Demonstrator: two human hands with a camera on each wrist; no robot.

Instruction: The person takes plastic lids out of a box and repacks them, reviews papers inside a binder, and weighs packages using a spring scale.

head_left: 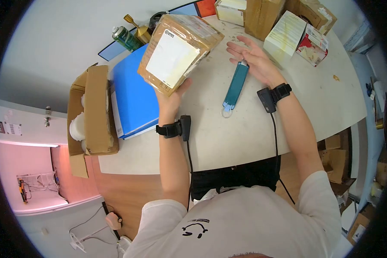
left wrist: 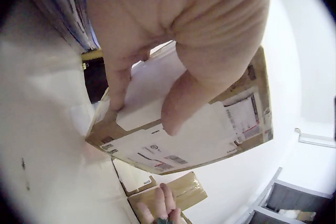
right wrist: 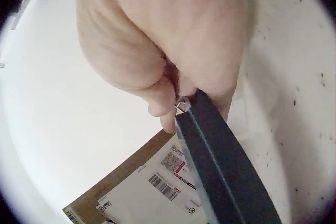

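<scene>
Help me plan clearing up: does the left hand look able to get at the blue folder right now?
Probably not for a grasp: the left hand grips the taped cardboard box. Otherwise the way looks free, since the blue folder lies close by on the table, largely uncovered.

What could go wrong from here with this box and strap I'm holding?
The taped box is tilted and only your left hand holds it, so it might slip or twist down onto the blue folder.
The spray can is near the box's far side; a careless swing could knock it.
The teal strap hangs by its clip end from your right hand, so it may drop.
</scene>
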